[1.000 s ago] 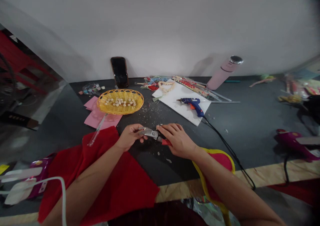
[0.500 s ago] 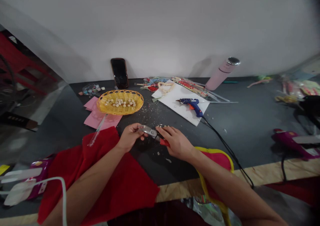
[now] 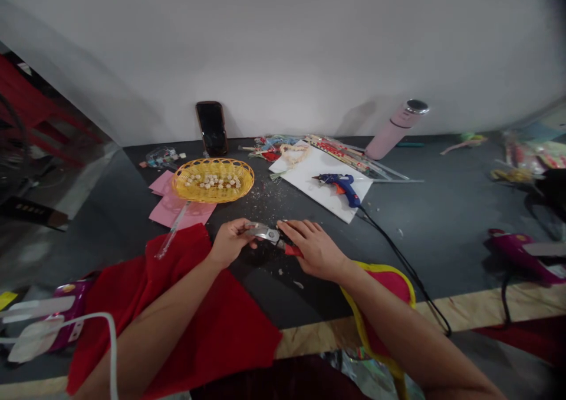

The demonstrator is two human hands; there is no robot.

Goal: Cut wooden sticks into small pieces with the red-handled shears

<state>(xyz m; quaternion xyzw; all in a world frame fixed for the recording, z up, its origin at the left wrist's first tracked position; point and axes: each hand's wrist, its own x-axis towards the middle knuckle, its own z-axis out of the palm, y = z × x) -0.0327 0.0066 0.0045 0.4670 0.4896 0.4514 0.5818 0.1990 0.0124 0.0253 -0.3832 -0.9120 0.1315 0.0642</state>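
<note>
My right hand [image 3: 316, 250] is closed around the red handles of a pair of pruning shears [image 3: 270, 235]. Their silver jaws point left, toward my other hand. My left hand [image 3: 230, 242] is pinched at the jaw tips, with thumb and fingers pressed together; what lies in the pinch is too small to make out. Pale crumbs and chips lie on the dark table around both hands. Beyond my left hand, a yellow woven basket [image 3: 190, 195] holds several small whitish pieces.
A blue glue gun [image 3: 338, 183] rests on a white board [image 3: 305, 182], its black cable trailing right. Red cloth [image 3: 212, 323] lies under my left forearm. Pink paper [image 3: 194, 213], a phone [image 3: 212, 128] and a pink bottle [image 3: 393, 130] stand or lie around the table.
The jaws of the shears look slightly shifted and turned between my hands. My right hand's fingers have moved a little; the left hand stays almost in place.
</note>
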